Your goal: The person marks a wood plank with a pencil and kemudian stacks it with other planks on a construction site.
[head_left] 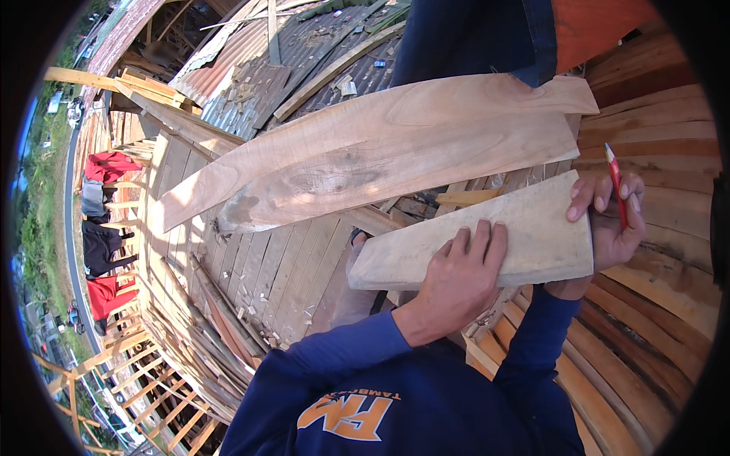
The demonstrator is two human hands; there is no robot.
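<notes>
A short, pale, tapered board (475, 235) lies across in front of me, its wide end to the right. My left hand (464, 277) holds it at the near edge, with the fingers laid over its face; the thumb is hidden. At the wide end, my right hand (612, 216) grips the board, fingertips on top and the palm behind its end. A red pencil (617, 186) stands between the right hand's fingers, tip upward. Just beyond are two larger planks: a long curved one (327, 137) and a broad one with a dark knot (411, 163) overlapping it.
Dark blue and orange clothing (487, 38) hangs over the planks at the top. Curved wooden planking (646, 205) rises on the right. Loose sticks (201, 319) lie on the plank floor (281, 258) at left. Red and dark garments (110, 296) hang along the left edge.
</notes>
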